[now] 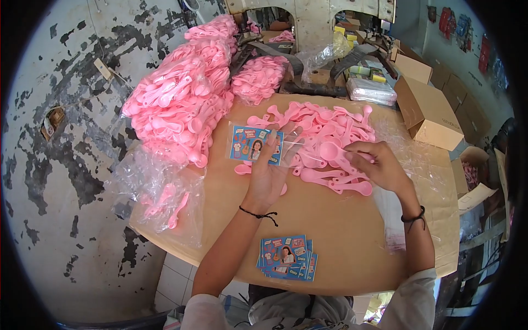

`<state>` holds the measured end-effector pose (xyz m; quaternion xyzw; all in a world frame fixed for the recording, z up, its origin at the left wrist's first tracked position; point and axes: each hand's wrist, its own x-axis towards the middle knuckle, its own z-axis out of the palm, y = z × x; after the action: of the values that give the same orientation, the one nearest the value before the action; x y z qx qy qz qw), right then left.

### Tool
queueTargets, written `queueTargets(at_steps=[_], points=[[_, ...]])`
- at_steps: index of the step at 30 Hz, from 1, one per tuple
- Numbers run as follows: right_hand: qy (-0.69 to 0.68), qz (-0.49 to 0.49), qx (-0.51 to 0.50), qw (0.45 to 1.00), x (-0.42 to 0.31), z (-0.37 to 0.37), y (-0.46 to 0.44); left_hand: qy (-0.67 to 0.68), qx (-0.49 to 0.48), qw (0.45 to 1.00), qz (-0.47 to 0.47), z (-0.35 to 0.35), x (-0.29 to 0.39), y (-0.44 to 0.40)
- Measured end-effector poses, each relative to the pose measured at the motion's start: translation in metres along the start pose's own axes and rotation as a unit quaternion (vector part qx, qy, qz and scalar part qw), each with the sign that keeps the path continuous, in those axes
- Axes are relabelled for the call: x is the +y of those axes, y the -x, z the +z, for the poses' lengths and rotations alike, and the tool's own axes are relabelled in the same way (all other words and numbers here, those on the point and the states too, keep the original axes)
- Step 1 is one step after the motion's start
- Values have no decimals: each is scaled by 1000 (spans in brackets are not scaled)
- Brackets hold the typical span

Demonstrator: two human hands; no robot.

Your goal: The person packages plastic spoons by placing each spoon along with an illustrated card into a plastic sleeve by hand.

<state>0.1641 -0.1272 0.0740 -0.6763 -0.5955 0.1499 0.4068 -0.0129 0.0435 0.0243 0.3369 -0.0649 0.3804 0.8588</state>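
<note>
- One left hand (269,170): thumb and fingers grasping a flat, clear plastic sleeve (287,159); we count this as the piece in progress.
- One blue printed paper card (240,144), rectangular: at the left hand's fingers, appearing to lie within the sleeve; we judge the card stage done for this piece.
- One right hand (388,168): fingertips pinching the handle end of a pink plastic spoon (331,151) with a round bowl; bowl directed at the left hand, by the sleeve's far end. We cannot tell whether it has entered; we judge the spoon stage unfinished.
- Loose heap of pink plastic spoons (313,118): just beyond and between both hands; stock left to use.
- Small fanned stack of blue printed cards (283,258): nearer the body than the left hand, beside its forearm; left to use. We cannot make out any sleeves around them.
- Flat layer of clear plastic film (393,231): beside the right forearm, on its inner side; we take it for spare sleeves.
- Large clear bags packed with pink spoons (176,88): beyond the left hand, to its left; we enter these as reserve, much remaining.
- Open brown cardboard box (476,201) with pink contents: well right of the right hand; finished pieces or stock, we cannot tell.
</note>
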Motion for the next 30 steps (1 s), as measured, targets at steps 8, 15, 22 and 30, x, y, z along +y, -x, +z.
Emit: queueTargets(at_steps=[8, 15, 22, 30], points=[[-112, 56, -19, 992, -34, 16, 9, -45, -15, 996, -70, 16, -34, 15], [-82, 156, -5, 984, -58, 6, 13, -39, -10, 986, -159, 17, -48, 25], [46, 62, 100, 992, -76, -43, 32, -106, 71, 980, -156, -3, -33, 9], [231, 64, 96, 966, -88, -56, 45, -527, -213, 820, -71, 14, -37, 23]])
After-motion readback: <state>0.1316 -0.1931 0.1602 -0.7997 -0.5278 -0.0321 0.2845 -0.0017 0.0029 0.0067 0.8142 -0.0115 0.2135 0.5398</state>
